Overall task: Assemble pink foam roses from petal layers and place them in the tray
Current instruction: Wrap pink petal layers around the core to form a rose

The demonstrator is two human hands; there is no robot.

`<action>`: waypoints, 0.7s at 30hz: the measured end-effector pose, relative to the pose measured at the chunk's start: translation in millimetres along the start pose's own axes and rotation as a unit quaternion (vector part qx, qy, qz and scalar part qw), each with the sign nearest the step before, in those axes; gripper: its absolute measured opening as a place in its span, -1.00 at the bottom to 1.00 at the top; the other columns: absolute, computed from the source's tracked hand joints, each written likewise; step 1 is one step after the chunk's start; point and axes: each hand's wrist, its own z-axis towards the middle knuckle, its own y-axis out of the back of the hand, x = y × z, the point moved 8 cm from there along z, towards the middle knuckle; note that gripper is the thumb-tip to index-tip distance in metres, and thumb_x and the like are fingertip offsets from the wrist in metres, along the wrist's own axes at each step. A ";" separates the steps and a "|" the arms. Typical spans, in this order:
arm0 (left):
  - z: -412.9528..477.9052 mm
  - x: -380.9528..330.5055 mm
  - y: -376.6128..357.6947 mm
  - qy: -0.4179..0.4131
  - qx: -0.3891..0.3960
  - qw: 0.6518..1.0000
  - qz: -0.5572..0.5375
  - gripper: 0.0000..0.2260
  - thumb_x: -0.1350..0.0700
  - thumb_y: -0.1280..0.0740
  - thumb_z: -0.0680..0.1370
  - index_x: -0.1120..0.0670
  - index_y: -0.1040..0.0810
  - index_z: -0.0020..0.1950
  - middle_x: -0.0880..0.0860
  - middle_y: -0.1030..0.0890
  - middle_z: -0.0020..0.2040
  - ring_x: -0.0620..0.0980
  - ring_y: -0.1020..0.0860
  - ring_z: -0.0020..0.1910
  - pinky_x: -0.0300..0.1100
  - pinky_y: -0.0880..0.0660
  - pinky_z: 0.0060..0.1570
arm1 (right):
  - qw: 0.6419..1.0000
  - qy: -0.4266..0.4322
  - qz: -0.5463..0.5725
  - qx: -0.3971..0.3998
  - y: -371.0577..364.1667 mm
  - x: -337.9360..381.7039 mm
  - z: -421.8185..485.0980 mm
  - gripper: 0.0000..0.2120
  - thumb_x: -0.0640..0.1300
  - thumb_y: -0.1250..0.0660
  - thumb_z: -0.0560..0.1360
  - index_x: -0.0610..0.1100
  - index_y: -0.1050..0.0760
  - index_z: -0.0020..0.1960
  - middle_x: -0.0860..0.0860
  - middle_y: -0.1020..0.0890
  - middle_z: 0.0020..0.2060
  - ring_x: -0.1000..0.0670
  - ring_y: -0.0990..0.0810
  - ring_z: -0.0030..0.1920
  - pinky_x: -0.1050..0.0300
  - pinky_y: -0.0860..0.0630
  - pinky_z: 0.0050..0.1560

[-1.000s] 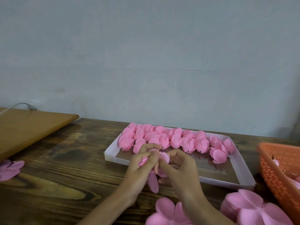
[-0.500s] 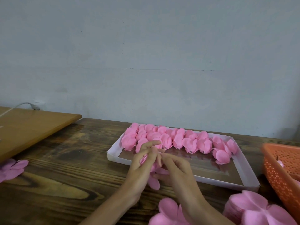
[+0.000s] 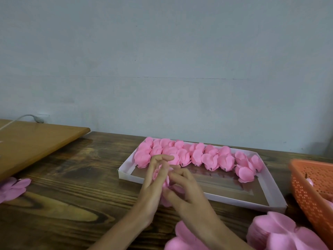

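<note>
A half-made pink foam rose [image 3: 164, 184] sits between both hands, just in front of the white tray [image 3: 239, 201]. My left hand [image 3: 153, 184] holds the bud from the left, fingers curled round it. My right hand [image 3: 183, 190] pinches a petal against the bud from the right. Most of the rose is hidden by the fingers. Several finished roses [image 3: 196, 156] fill the tray's far side in rows.
Stacks of flat pink petal layers lie at the near edge [image 3: 281, 231] and under my right forearm [image 3: 182, 239]. An orange perforated basket [image 3: 313, 192] stands at the right. More petal layers [image 3: 12, 188] lie at the left, below a raised light wooden board [image 3: 36, 141].
Both hands have kept working the rose in place; the fingers have closed the loose hanging petal up round the bud. The view has shifted slightly left.
</note>
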 end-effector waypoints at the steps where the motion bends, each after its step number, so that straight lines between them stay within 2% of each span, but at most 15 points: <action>1: -0.4 -0.5 -0.6 0.003 0.003 1.000 0.001 -0.46 -0.41 -0.31 0.55 -0.05 -0.51 0.34 -0.02 -0.68 0.19 0.02 -0.68 0.16 -0.09 -0.65 -0.08 | 1.000 0.005 -0.015 0.009 -1.8 0.8 -0.7 -0.69 -0.31 -0.36 0.59 0.04 -0.66 0.17 0.11 -0.49 0.10 0.02 -0.57 0.18 -0.05 -0.62 0.13; 3: -1.2 0.3 -1.5 0.012 0.007 1.000 -0.012 -0.43 -0.43 -0.24 0.55 -0.06 -0.49 0.37 -0.02 -0.69 0.19 0.04 -0.71 0.09 -0.07 -0.65 -0.13 | 0.998 0.022 -0.052 0.011 -3.5 2.5 -1.5 -0.69 -0.33 -0.37 0.55 -0.04 -0.62 0.21 0.10 -0.47 0.13 0.01 -0.55 0.23 -0.06 -0.58 0.20; 6: -1.0 -0.5 -0.4 0.005 0.000 0.999 -0.044 -0.48 -0.38 -0.15 0.57 -0.04 -0.54 0.29 -0.04 -0.65 0.29 0.06 -0.67 0.23 -0.13 -0.63 -0.01 | 0.992 0.055 -0.110 -0.022 1.5 9.9 -3.6 -0.72 -0.24 -0.46 0.50 -0.04 -0.64 0.19 0.14 -0.51 0.12 0.08 -0.52 0.29 0.16 -0.50 0.26; 9: -2.1 -0.5 -3.7 0.017 0.002 0.998 -0.062 -0.44 -0.44 -0.13 0.51 -0.08 -0.59 0.22 -0.02 -0.64 0.31 0.05 -0.64 0.28 -0.09 -0.62 0.09 | 0.985 0.073 -0.150 -0.054 8.0 13.4 -4.5 -0.70 -0.18 -0.52 0.46 0.02 -0.67 0.17 0.16 -0.54 0.08 0.11 -0.56 0.22 0.26 -0.48 0.19; 11: -1.6 2.3 -5.2 0.042 -0.001 0.995 -0.096 -0.42 -0.47 -0.15 0.50 -0.09 -0.61 0.21 0.00 -0.65 0.29 0.04 -0.65 0.26 -0.13 -0.63 0.04 | 0.982 0.072 -0.159 -0.073 12.7 12.2 -4.2 -0.71 -0.19 -0.53 0.45 0.01 -0.68 0.15 0.18 -0.56 0.05 0.13 -0.58 0.16 0.30 -0.47 0.14; 13: 1.9 8.4 -2.1 0.084 -0.022 0.987 -0.138 -0.47 -0.42 -0.15 0.57 -0.07 -0.64 0.22 0.06 -0.67 0.29 0.08 -0.68 0.24 -0.09 -0.65 -0.02 | 0.982 0.069 -0.151 -0.087 16.6 11.3 -3.9 -0.72 -0.22 -0.53 0.46 0.00 -0.68 0.15 0.17 -0.59 0.05 0.11 -0.59 0.15 0.28 -0.49 0.12; 15: 6.6 16.4 1.4 0.134 -0.029 0.975 -0.174 -0.65 -0.21 -0.24 0.69 -0.01 -0.65 0.22 0.15 -0.68 0.26 0.15 -0.70 0.17 -0.02 -0.66 -0.07 | 0.986 0.066 -0.122 -0.093 19.3 10.8 -3.9 -0.70 -0.24 -0.52 0.47 0.03 -0.68 0.15 0.16 -0.62 0.07 0.07 -0.62 0.15 0.20 -0.54 0.12; 17: 13.2 22.3 7.2 0.144 -0.025 0.973 -0.180 -0.82 0.08 -0.35 0.66 0.08 -0.68 0.20 0.23 -0.70 0.21 0.18 -0.72 0.07 0.00 -0.67 -0.12 | 0.991 0.055 -0.080 -0.094 20.6 10.4 -3.0 -0.68 -0.26 -0.51 0.49 0.07 -0.69 0.16 0.16 -0.64 0.08 0.04 -0.64 0.14 0.12 -0.61 0.07; 19: 17.9 23.4 12.9 0.126 -0.017 0.978 -0.168 -0.79 0.30 -0.43 0.56 0.11 -0.71 0.16 0.27 -0.71 0.17 0.19 -0.73 0.05 -0.03 -0.68 -0.13 | 0.994 0.044 -0.037 -0.097 21.6 11.3 -2.0 -0.67 -0.25 -0.50 0.51 0.12 -0.68 0.16 0.14 -0.66 0.09 0.03 -0.68 0.10 0.08 -0.68 -0.04; 21: 19.3 24.6 18.3 0.115 -0.025 0.979 -0.168 -0.69 0.37 -0.49 0.46 0.14 -0.70 0.16 0.27 -0.71 0.18 0.19 -0.73 0.08 -0.05 -0.69 -0.12 | 0.995 0.034 -0.008 -0.098 23.5 12.3 -1.9 -0.66 -0.24 -0.49 0.52 0.19 -0.66 0.12 0.13 -0.69 0.05 0.05 -0.71 -0.01 0.12 -0.68 -0.16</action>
